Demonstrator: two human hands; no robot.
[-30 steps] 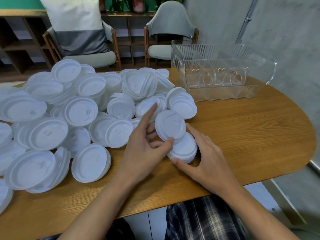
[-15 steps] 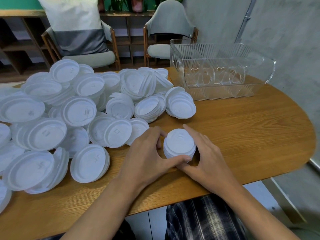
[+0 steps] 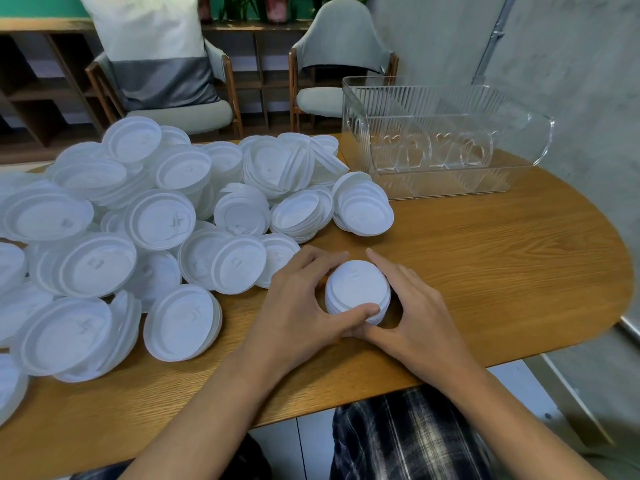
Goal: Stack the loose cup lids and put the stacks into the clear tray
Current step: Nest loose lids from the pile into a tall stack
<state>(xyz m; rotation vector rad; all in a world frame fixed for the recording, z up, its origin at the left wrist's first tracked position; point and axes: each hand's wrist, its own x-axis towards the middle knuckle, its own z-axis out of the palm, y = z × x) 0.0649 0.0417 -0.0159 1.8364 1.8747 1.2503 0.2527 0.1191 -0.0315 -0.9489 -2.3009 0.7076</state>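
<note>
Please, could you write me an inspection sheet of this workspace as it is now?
Surface: wooden table, rounded at the right end.
Job's things: small stack of lids near the front edge; big heap of loose lids on the left; clear tray at the back right, no lids in it.
Clutter: nothing seen.
Hands: left hand and right hand both cup the stack from its sides.
Cables: nothing seen.
Surroundings: two chairs, a cushion, shelves, grey wall.
</note>
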